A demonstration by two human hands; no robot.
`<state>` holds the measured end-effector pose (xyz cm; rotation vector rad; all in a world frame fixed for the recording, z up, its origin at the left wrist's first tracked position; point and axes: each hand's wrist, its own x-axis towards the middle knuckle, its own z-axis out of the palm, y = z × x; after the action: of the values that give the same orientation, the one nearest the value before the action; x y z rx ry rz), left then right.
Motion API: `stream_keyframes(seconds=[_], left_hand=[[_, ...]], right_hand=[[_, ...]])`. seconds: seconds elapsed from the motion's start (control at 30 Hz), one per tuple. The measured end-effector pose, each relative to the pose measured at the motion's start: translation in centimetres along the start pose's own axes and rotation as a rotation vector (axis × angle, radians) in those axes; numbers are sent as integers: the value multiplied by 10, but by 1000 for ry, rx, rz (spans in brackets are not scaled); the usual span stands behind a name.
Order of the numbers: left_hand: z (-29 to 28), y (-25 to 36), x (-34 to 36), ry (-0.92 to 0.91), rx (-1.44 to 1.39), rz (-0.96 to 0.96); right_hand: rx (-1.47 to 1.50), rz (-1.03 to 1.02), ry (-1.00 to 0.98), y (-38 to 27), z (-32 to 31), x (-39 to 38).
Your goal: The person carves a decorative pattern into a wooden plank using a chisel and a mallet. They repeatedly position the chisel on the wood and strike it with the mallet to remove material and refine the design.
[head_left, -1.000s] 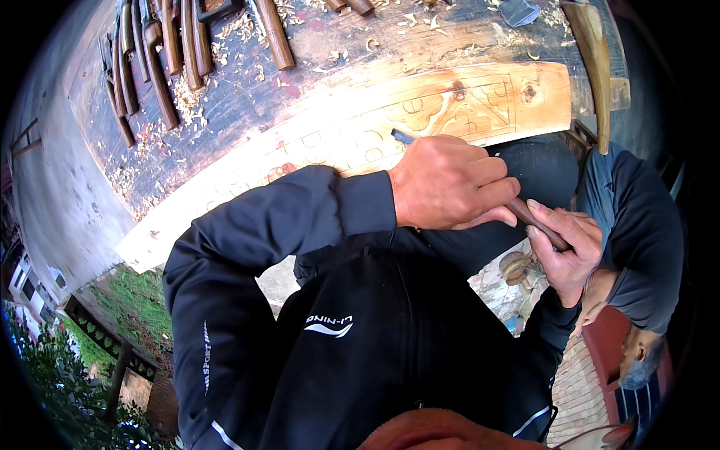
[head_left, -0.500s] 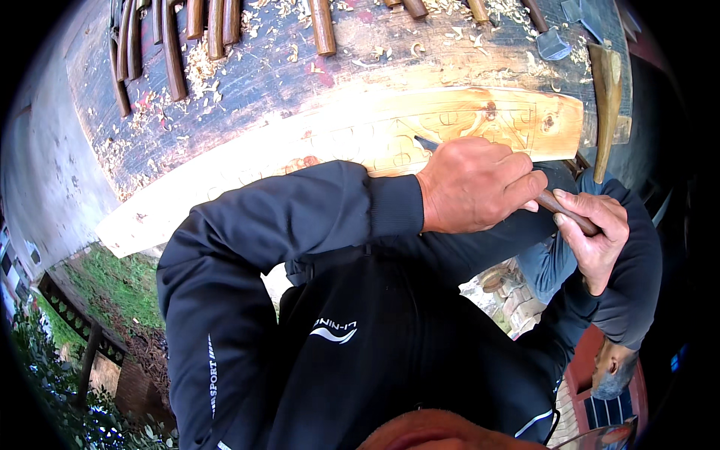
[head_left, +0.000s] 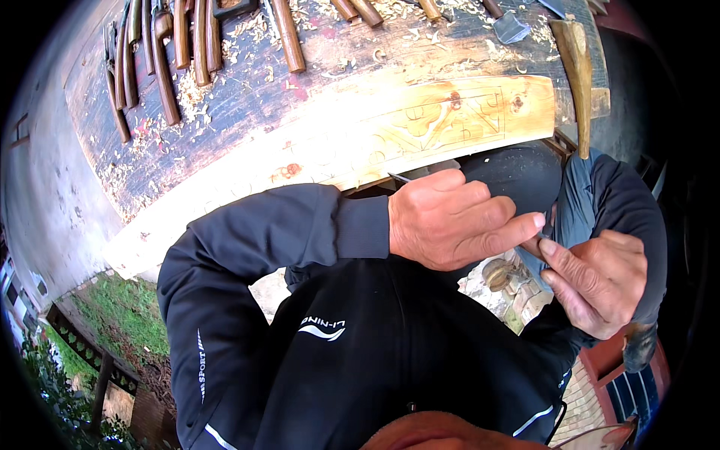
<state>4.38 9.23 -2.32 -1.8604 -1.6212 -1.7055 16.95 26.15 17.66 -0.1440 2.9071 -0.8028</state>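
Observation:
A carving chisel with a brown wooden handle [head_left: 532,244] is held in both hands near the board's front edge. My left hand [head_left: 457,221] is closed round its forward part, hiding most of the shaft. Only the dark blade tip [head_left: 397,178] shows past the knuckles, beside the near edge of the board. My right hand [head_left: 596,283] grips the handle with thumb and fingers. Beyond both hands lies a long, pale wooden board [head_left: 529,120] with pencil-like outlines and dark knots. Its left part is washed out by bright light.
Several wooden-handled tools [head_left: 201,45] lie among shavings [head_left: 196,97] on the worn bench [head_left: 150,161]. At the bench's right end rests a tapered wooden piece [head_left: 574,75], with a clear bluish block [head_left: 511,28] nearby. Another person's dark sleeve [head_left: 637,217] is close on the right.
Both hands and the chisel have come down towards my body. The blade tip has shifted from over the drawn surface to the board's near edge. The board appears further left in view.

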Motion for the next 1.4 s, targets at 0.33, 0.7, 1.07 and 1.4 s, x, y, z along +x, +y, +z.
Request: stream_keyframes(seconds=[0.33, 0.7, 1.07, 1.4], left_hand=[[16, -30, -3, -275, -156, 143], [22, -30, -8, -310, -182, 115], [22, -31, -6, -343, -247, 59], [22, -32, -5, -353, -227, 12]], right_hand=[[310, 589, 525, 0, 127, -69], [256, 557, 467, 5, 119, -68], [264, 578, 459, 4, 117, -65], [306, 602, 458, 11, 117, -61]])
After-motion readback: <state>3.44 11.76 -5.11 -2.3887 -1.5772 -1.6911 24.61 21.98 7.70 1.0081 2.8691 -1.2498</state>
